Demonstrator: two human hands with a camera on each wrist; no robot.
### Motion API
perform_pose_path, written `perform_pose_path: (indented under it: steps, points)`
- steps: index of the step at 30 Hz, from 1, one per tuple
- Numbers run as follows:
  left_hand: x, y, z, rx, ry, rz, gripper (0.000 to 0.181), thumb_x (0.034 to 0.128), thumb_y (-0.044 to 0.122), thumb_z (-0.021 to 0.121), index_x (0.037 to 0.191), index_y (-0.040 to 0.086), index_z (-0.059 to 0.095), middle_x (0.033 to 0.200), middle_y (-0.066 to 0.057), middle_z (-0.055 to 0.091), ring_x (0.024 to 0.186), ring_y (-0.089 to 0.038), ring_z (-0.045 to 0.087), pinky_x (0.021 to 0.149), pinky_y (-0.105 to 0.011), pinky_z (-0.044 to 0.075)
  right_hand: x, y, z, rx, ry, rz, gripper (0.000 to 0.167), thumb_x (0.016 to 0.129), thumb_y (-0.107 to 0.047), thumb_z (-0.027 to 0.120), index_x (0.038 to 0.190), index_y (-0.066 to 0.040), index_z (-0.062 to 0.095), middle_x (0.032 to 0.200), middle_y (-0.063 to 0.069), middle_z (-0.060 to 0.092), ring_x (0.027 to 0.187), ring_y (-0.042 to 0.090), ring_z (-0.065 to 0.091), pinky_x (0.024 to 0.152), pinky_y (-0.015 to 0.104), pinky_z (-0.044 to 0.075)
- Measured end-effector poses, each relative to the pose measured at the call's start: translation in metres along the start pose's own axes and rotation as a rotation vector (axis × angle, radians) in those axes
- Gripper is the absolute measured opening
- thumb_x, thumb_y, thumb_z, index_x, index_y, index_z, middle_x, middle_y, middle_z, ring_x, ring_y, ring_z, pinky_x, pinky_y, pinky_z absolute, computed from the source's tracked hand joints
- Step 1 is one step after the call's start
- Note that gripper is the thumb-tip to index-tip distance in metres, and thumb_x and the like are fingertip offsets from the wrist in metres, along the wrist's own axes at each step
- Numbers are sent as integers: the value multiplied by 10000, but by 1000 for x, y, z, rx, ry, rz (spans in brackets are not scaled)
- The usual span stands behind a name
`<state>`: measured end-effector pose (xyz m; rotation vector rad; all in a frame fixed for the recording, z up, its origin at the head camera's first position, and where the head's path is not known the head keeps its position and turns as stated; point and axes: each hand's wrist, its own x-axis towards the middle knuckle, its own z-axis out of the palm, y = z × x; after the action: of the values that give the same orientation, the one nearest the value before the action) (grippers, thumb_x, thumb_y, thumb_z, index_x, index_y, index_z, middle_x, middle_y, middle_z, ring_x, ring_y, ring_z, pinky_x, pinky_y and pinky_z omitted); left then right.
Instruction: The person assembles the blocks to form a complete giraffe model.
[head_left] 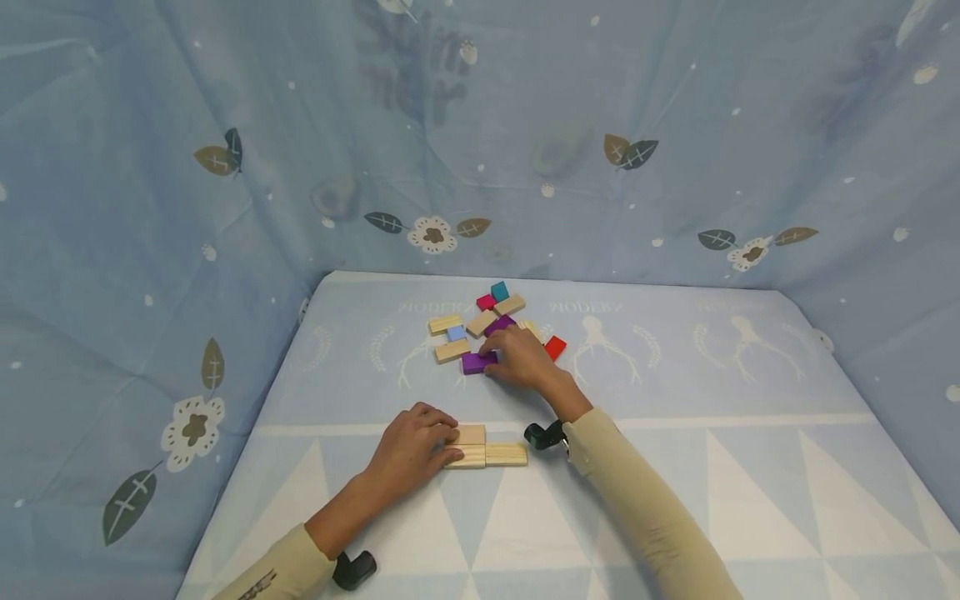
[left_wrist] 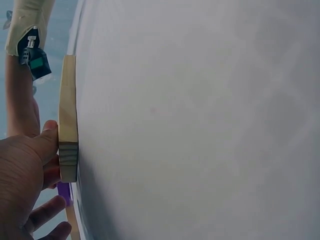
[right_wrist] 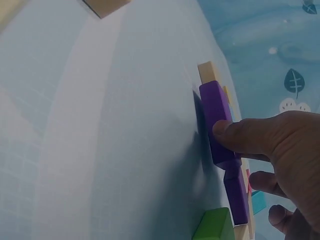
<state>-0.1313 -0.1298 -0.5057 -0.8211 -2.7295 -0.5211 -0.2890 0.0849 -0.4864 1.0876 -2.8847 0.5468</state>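
Observation:
My left hand (head_left: 408, 450) rests at the left end of a small flat group of plain wooden blocks (head_left: 506, 454). In the left wrist view its thumb touches the side of a wooden block (left_wrist: 68, 100), with the other fingers loosely bent. Farther back, my right hand (head_left: 521, 358) pinches a purple block (head_left: 477, 364). In the right wrist view the thumb lies on that block's face, while the fingertips behind it are partly hidden. Just beyond sits a second purple block (right_wrist: 236, 197), and a green block (right_wrist: 215, 226) is nearby.
Around the right hand lie loose blocks: plain wooden blocks (head_left: 452, 351), a light blue block (head_left: 456, 333), a red block (head_left: 555, 347), a crimson block (head_left: 486, 302) and a teal block (head_left: 500, 291). A patterned cloth (head_left: 675, 492) covers the table, and blue curtains (head_left: 480, 125) hang behind.

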Motion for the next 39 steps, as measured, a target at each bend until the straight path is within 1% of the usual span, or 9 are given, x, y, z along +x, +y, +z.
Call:
perform_pose_path:
  steps: [6,10,14,16,23,27,30,34,39]
  points:
    - [0,0,0,-7,-1,3,191,799,375,814,871,208,756,1045,73,697,999,-163,591,805,-369,499,-12,-4,-4,3,-4,-15,260,813,-220,824,1059,-151,775,1074,-15,699,999,163,595,889,331,468]
    - [0,-1,0,-9,2,5,184,802,375,812,867,214,752,1042,76,694,999,-164,590,805,-368,499,-23,-6,-7,-4,-2,-31,254,815,-227,822,1055,-158,778,1070,-20,704,986,162,593,858,323,472]
    - [0,-1,0,-14,4,7,179,799,365,818,860,211,750,1037,73,696,992,-166,591,806,-365,500,-36,-8,-10,2,10,-46,236,809,-214,824,1034,-154,782,1052,-17,707,973,173,600,818,339,473]
    - [0,-1,0,-14,7,8,179,796,362,821,856,209,749,1034,69,698,989,-170,592,806,-366,499,-42,-10,-11,8,15,-57,233,806,-215,827,1025,-150,783,1043,-19,706,972,173,605,825,346,473]
    - [0,-1,-1,-19,9,5,180,793,357,825,847,207,740,1035,66,701,987,-167,591,816,-362,496,-64,-18,-18,51,-20,-62,245,807,-226,828,1038,-159,782,1038,-45,702,987,138,619,861,320,491]
    - [0,0,-1,-30,18,9,178,792,347,827,840,204,734,1037,63,702,987,-164,591,808,-359,495,-76,-18,-19,60,-18,-81,231,797,-220,833,1016,-161,785,1010,-55,704,967,120,626,857,324,497]
    - [0,0,-1,-19,15,3,182,792,353,827,845,204,736,1042,64,701,992,-159,589,807,-357,495,-83,-17,-18,80,-16,-85,227,788,-205,840,1002,-154,787,991,-59,708,946,105,632,840,314,506]
    - [0,1,-1,-1,9,-8,190,791,359,827,856,200,746,1044,64,700,996,-156,588,811,-354,496,-92,-16,-19,111,-28,-72,226,775,-191,851,988,-151,788,967,-69,708,914,85,634,827,309,512]
    - [-1,2,-2,-4,8,-10,188,790,353,829,854,197,745,1042,61,700,1000,-163,590,808,-357,496,-99,-16,-18,156,-70,-54,223,771,-179,852,982,-156,785,965,-91,693,900,66,613,834,324,502]
